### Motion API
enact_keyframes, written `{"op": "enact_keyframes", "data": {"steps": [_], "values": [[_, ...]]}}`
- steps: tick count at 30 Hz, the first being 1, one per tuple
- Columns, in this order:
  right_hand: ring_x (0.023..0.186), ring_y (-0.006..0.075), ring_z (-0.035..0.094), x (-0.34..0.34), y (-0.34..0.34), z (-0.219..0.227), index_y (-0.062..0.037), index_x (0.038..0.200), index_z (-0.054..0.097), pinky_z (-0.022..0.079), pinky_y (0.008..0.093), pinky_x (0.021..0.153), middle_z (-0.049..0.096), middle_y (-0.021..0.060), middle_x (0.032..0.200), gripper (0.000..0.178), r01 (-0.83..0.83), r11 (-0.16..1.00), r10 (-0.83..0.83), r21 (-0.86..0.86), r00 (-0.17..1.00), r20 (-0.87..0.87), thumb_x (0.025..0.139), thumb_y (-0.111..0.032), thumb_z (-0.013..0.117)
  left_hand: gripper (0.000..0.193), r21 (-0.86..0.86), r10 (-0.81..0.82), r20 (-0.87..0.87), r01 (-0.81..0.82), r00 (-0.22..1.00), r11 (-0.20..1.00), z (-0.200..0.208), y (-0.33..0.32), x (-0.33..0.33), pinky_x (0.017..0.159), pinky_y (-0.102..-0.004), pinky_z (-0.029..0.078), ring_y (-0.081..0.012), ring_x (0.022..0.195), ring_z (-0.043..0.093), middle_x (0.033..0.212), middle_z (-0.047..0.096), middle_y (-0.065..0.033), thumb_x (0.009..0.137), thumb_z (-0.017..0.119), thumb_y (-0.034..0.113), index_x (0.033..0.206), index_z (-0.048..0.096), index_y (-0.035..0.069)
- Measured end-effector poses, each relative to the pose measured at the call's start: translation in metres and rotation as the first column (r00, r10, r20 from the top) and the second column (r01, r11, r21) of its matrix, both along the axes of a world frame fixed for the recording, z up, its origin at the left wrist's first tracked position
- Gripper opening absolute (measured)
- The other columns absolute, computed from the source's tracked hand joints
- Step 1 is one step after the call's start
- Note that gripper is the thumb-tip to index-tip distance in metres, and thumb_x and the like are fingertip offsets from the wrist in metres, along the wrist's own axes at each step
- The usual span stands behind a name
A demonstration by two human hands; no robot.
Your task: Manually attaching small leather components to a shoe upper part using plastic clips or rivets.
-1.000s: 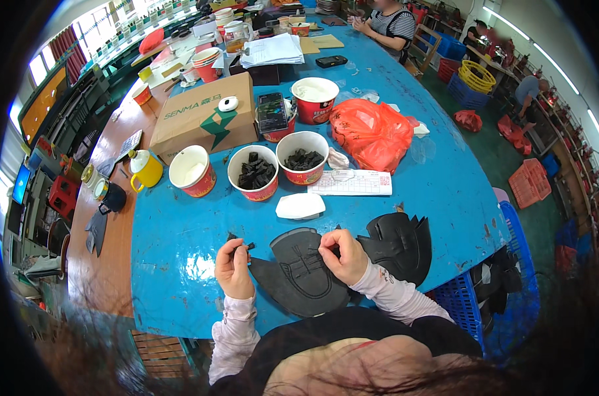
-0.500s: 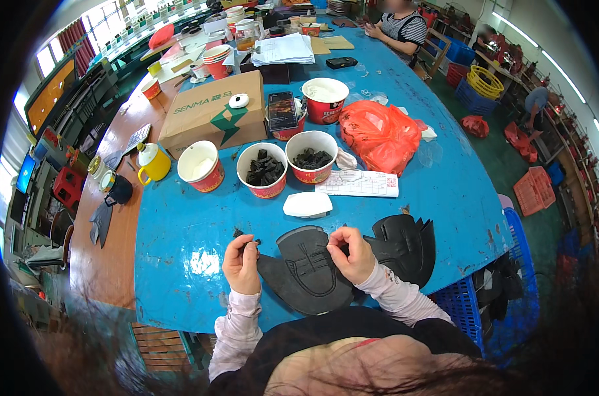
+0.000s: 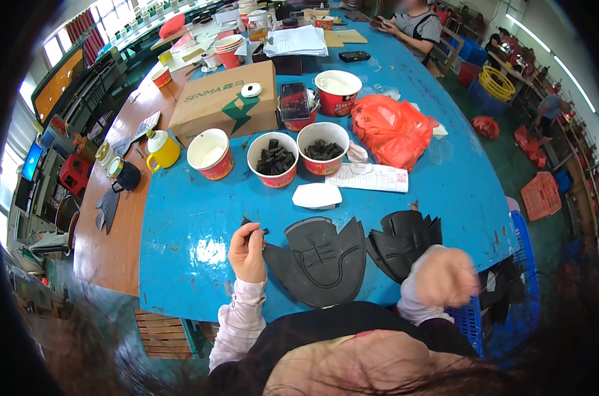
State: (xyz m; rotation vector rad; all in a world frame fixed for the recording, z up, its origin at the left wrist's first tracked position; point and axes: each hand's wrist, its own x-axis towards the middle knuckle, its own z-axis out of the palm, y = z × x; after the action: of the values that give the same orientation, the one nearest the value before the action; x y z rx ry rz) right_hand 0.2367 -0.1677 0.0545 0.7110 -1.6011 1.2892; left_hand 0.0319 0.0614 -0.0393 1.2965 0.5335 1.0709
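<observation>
while the left hand (image 3: 248,254), thumb and fingertips together on small black bits (image 3: 266,231), sits at nine o'clock, the black panel (image 3: 320,264) lies on the table (image 3: 187,218), rounded end toward six, its long axis hard to judge. the right hand (image 3: 446,277), at the panel's edge before, is now off at three; blurred, its grip cannot be told. two paper cups (image 3: 281,177) stand around eleven to twelve, white piece (image 3: 317,195) at twelve, red bag (image 3: 392,132) at one; a second black panel (image 3: 401,241) lies between panel and right hand.
</observation>
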Motion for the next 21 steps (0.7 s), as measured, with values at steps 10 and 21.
{"op": "enact_keyframes", "data": {"steps": [10,21], "values": [[0.085,0.0094,0.057,-0.056,0.039,-0.060,-0.0035,0.104,0.051,0.047,0.0249,0.077,0.060,0.0035,0.093,0.018,0.984,-0.177,-0.517,-0.018,-0.077,0.853,0.091,-0.006,0.064,0.014,-0.015,0.049,0.014,-0.049,0.999,0.999,0.002,-0.004,-0.006,0.065,-0.0251,0.046,-0.0108,0.071,0.055,0.087,0.062,-0.0064,0.093,0.058,0.005,0.106,0.063,0.000],[0.077,0.0098,0.056,-0.051,0.041,-0.067,-0.0042,0.102,0.050,0.046,0.0252,0.071,0.058,0.0028,0.087,0.018,0.987,-0.143,-0.586,-0.072,-0.026,0.810,0.091,-0.008,0.063,0.015,-0.043,0.038,0.005,-0.037,0.999,0.998,0.002,-0.003,-0.005,0.064,-0.0248,0.046,-0.0106,0.071,0.056,0.087,0.063,-0.0062,0.093,0.060,0.007,0.106,0.063,0.000]]}}
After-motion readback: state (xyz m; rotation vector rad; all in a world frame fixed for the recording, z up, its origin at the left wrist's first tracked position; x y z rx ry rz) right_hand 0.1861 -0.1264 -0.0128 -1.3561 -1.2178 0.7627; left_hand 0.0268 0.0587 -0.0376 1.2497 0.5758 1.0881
